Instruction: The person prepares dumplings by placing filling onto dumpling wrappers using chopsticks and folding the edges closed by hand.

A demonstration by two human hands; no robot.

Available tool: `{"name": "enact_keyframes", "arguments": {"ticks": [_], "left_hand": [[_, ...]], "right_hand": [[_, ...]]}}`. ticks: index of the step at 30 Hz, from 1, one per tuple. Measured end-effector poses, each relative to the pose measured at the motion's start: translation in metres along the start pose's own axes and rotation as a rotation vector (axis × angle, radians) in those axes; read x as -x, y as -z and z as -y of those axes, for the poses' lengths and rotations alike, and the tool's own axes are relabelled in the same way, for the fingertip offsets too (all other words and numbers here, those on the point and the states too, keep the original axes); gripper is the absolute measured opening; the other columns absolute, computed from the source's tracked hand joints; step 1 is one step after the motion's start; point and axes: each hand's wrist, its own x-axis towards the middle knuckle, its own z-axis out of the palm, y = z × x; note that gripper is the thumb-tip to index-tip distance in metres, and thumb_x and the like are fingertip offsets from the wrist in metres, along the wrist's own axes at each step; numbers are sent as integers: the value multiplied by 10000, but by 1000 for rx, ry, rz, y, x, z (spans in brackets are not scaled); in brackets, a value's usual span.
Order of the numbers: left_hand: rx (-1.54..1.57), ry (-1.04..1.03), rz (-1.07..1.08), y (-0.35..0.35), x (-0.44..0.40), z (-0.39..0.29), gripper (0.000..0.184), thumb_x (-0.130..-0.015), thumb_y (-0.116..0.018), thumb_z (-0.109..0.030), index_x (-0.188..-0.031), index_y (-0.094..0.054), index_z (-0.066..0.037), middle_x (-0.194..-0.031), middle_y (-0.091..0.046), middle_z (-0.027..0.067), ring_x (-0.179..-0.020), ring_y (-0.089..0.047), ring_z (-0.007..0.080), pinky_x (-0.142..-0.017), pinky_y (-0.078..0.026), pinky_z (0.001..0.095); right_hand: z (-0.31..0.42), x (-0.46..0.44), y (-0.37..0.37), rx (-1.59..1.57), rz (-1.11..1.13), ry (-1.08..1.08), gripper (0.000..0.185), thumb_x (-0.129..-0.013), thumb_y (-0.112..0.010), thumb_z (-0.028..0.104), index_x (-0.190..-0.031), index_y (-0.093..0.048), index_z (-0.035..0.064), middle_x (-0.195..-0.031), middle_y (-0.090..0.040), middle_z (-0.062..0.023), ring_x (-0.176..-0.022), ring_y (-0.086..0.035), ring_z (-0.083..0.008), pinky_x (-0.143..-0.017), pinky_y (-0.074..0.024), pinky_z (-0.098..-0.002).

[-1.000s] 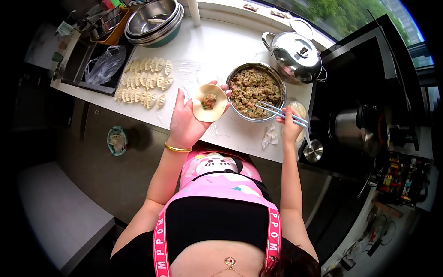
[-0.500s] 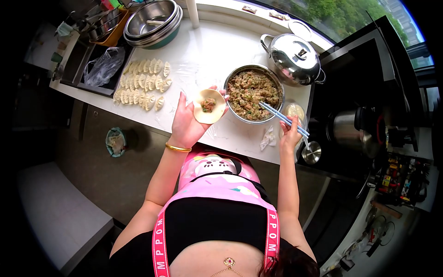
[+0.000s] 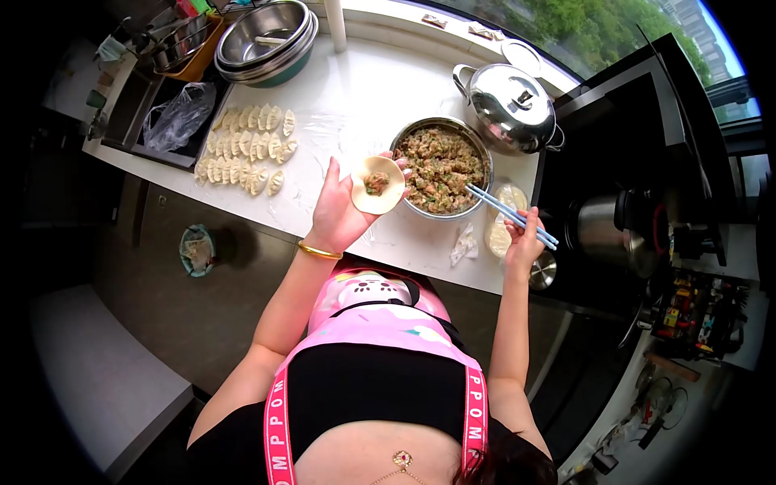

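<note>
A round dumpling wrapper (image 3: 391,196) with a small mound of meat filling (image 3: 376,184) at its centre rests on the palm and fingers of my left hand (image 3: 333,214). My right hand (image 3: 524,246) grips a pair of light blue chopsticks (image 3: 509,212), whose tips lie over the right rim of the steel bowl (image 3: 436,214). Inside this bowl is plenty of chopped meat filling (image 3: 443,162). Just left of my right hand, a stack of wrappers (image 3: 496,236) sits in clear plastic, partly behind the chopsticks. Several folded dumplings (image 3: 246,145) stand in rows on the counter's left side.
A lidded steel pot (image 3: 508,105) stands behind the bowl, near the window. Crumpled tissue (image 3: 464,245) lies at the counter's front. Stacked basins (image 3: 267,44) are at the back left, beside a sink with a plastic bag (image 3: 178,117). The black stove (image 3: 594,153) is right.
My left hand has shifted right with the filled wrapper, nearer the bowl. My right hand has drawn the chopsticks slightly right and down, towards the bowl's edge.
</note>
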Motion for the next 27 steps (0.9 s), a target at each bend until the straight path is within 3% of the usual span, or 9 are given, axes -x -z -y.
{"name": "enact_keyframes", "arguments": {"ticks": [8, 12, 19, 23, 27], "left_hand": [[7, -2, 1, 4, 2, -3, 789, -974, -97, -569, -1419, -241, 66, -1428, -329, 253, -1349, -298, 393, -1125, -258, 516], [-13, 14, 30, 3, 0, -2, 810, -961, -86, -594, -1427, -239, 51, -1436, -326, 243, -1347, -307, 386, -1124, -262, 509], [-11, 92, 120, -13, -1, 9, 805, -957, -77, -600, -1431, -248, 29, -1448, -312, 238, -1348, -311, 374, -1130, -256, 496], [7, 113, 140, -22, 4, 12, 793, -958, -69, -596, -1429, -262, 12, -1448, -315, 234, -1336, -327, 390, -1120, -280, 490], [7, 113, 150, -21, 7, 11, 790, -958, -73, -598, -1428, -269, 5, -1450, -313, 235, -1330, -336, 393, -1115, -293, 482]], "right_hand": [[4, 3, 0, -103, -68, -26, 320, -946, -577, 280, -877, -581, -33, -712, -626, -90, -559, -633, -148, -508, -538, -200], [47, 24, -25, -187, -3, 42, 324, -965, -543, 294, -854, -577, -8, -687, -603, -82, -522, -570, -140, -502, -479, -211], [83, 53, -60, -83, 448, 209, 352, -955, -557, 299, -853, -580, -36, -711, -604, -115, -533, -604, -176, -487, -500, -255], [86, 58, -71, 39, 616, 345, 281, -914, -626, 214, -841, -609, -57, -759, -619, -142, -555, -621, -194, -493, -504, -260], [102, 60, -72, 150, 729, 506, 310, -901, -644, 251, -828, -619, -50, -774, -626, -143, -560, -621, -180, -491, -484, -246]]}}
